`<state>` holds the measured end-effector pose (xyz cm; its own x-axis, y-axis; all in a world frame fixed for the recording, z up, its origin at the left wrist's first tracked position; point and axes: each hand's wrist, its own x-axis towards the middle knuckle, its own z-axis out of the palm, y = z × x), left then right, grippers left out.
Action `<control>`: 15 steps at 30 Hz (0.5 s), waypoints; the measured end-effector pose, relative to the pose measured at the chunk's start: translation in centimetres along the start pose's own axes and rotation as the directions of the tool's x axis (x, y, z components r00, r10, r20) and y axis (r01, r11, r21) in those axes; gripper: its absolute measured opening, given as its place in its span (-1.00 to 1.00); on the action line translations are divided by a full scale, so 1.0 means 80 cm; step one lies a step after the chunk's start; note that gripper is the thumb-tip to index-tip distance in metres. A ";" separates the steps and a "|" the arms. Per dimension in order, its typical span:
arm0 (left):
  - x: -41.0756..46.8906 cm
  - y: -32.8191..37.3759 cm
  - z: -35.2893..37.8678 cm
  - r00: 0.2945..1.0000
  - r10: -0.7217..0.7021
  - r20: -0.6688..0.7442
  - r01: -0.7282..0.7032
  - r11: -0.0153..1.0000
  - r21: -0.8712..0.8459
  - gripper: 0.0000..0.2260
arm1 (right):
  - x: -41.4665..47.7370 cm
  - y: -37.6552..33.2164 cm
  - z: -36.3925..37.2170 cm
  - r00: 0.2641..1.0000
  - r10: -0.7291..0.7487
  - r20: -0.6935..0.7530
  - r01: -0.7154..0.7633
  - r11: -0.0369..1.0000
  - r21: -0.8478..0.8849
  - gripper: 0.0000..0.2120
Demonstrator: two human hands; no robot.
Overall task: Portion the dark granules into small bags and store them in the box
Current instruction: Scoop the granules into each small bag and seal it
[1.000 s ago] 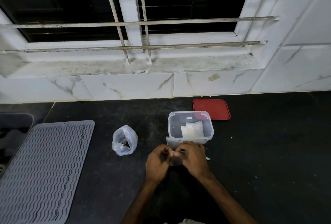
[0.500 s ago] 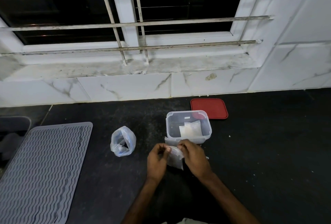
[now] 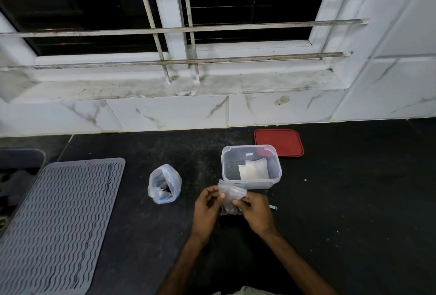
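Note:
A small clear bag (image 3: 231, 197) hangs between my hands just in front of the clear plastic box (image 3: 275, 178). My left hand (image 3: 207, 205) pinches its left upper edge and my right hand (image 3: 256, 211) grips its right side. Dark granules seem to sit at the bag's bottom, partly hidden by my fingers. Inside the box lie small filled bags (image 3: 253, 168). A larger crumpled plastic bag (image 3: 164, 184) with dark contents stands to the left on the black counter.
The box's red lid (image 3: 278, 142) lies flat behind it near the tiled wall. A grey ribbed mat (image 3: 56, 224) covers the counter's left side. A small teal item (image 3: 273, 207) pokes out beside my right hand. A barred window rises behind.
The small bag has been lifted and turned upright between my hands, which have moved slightly apart. The view has shifted a little.

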<state>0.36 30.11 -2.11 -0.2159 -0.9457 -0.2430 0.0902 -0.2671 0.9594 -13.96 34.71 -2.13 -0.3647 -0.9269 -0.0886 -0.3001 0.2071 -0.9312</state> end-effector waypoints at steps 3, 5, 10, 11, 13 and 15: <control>-0.004 -0.008 0.000 0.991 -0.096 0.098 0.089 0.994 0.070 -0.87 | 0.003 0.007 -0.003 1.000 0.018 0.010 -0.018 1.000 0.021 -0.93; -0.006 -0.012 -0.002 0.989 -0.109 0.095 0.100 0.990 0.096 -0.90 | 0.000 0.009 -0.005 0.994 0.020 0.104 -0.026 0.998 0.055 -0.84; 0.001 -0.019 -0.013 0.997 -0.052 0.062 0.032 0.957 0.288 -0.90 | -0.001 0.010 -0.010 0.997 -0.045 -0.062 0.040 0.997 -0.072 -0.94; 0.002 -0.022 -0.015 0.997 -0.042 0.060 0.020 0.943 0.332 -0.88 | 0.002 0.012 -0.012 0.993 -0.067 -0.102 0.054 0.991 -0.123 -0.95; 0.005 -0.027 -0.016 0.997 -0.039 0.070 0.007 0.915 0.403 -0.84 | 0.007 0.012 -0.014 0.988 -0.105 -0.115 0.080 0.976 -0.203 -0.94; 0.008 -0.032 -0.017 0.996 -0.045 0.079 0.003 0.888 0.461 -0.81 | 0.010 0.011 -0.011 0.989 -0.118 -0.093 0.090 0.961 -0.261 -0.94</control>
<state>1.33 29.91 -4.89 -0.2959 -0.9152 -0.2734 -0.3684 -0.1547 0.9167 -15.30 34.45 -2.71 -0.4069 -0.9118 0.0554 -0.5516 0.1969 -0.8105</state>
